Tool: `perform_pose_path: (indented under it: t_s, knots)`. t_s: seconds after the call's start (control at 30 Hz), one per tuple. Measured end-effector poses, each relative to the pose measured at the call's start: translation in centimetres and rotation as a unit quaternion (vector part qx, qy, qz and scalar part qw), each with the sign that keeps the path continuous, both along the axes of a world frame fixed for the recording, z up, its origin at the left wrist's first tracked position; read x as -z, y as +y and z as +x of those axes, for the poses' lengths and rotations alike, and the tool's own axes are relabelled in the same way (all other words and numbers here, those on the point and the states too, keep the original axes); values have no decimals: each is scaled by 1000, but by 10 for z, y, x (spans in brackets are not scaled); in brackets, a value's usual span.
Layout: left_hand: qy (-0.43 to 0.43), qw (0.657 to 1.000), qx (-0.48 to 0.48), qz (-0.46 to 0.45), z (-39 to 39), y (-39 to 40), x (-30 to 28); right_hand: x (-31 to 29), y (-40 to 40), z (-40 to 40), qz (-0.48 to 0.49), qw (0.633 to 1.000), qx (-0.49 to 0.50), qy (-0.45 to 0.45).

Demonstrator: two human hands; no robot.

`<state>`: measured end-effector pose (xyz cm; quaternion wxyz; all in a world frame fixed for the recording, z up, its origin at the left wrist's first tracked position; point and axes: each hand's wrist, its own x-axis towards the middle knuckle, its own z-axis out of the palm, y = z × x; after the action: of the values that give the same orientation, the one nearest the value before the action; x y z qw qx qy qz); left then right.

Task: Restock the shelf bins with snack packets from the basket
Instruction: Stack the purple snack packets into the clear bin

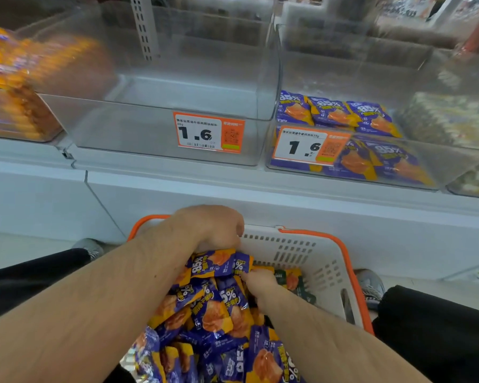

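Note:
A white basket (302,252) with an orange rim sits below the shelf, heaped with purple and orange snack packets (219,319). My left hand (210,225) is above the heap's far end, fingers curled down round a bunch of packets (216,262). My right hand (260,280) is lower in the basket, pinching the edge of a packet in the pile. On the shelf, a clear bin (155,106) with a 1.6 price tag holds nothing. The clear bin to its right (288,78) holds several of the same purple packets (340,114).
A bin of orange packets (14,87) stands at the left, blurred. Another bin of pale packets (454,120) is at the right. The white shelf front (233,189) runs just beyond the basket. My knees in black trousers flank the basket.

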<state>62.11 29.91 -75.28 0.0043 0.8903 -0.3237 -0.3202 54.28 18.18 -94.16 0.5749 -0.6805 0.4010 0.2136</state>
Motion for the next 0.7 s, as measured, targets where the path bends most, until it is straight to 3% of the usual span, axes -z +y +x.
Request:
perform_pose_path:
  t_s: [0.17,0.33,0.53,0.7]
  knots:
    - [5,1000,0,-6,-5,-3,-9,-21,-29,-10,-104,993,-22,-41]
    - [3,1000,-1,-18,-5,-9,-17,-81,-64,-26,-216,954,-175,-111]
    - [-7,996,-52,-76,-5,-17,-35,-150,-87,-35,-181,945,-198,-188]
    - [42,988,-72,-130,-2,-10,-51,-197,-86,-37,-71,952,-159,-251]
